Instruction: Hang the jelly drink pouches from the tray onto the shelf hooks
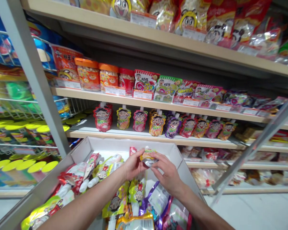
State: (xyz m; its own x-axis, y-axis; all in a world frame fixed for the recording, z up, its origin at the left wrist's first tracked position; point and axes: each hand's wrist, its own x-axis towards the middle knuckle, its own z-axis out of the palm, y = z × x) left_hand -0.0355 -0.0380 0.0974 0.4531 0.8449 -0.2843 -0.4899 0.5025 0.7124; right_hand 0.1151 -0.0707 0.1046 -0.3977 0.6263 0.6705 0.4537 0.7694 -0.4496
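Observation:
Both my hands hold one small spouted jelly pouch [149, 156], yellow-orange on top with a silvery underside. My left hand [135, 165] grips its left side. My right hand [167, 174] has its fingers on the right side and top. The pouch is above a white open carton [132, 144]. Inside the carton lie many loose spouted pouches, among them a yellow-green pouch [137, 190], a purple-edged pouch [156, 199], an orange pouch [135, 222] and a red pouch [73, 175]. My forearms hide part of the carton's contents.
Behind the carton, a shelf [136, 134] carries an upright row of similar pouches, including a purple one [173, 126]. Above stand orange-lidded jars [87, 73] and candy bags [169, 88]. A metal post [31, 64] rises at left; a slanted bar [252, 148] crosses at right.

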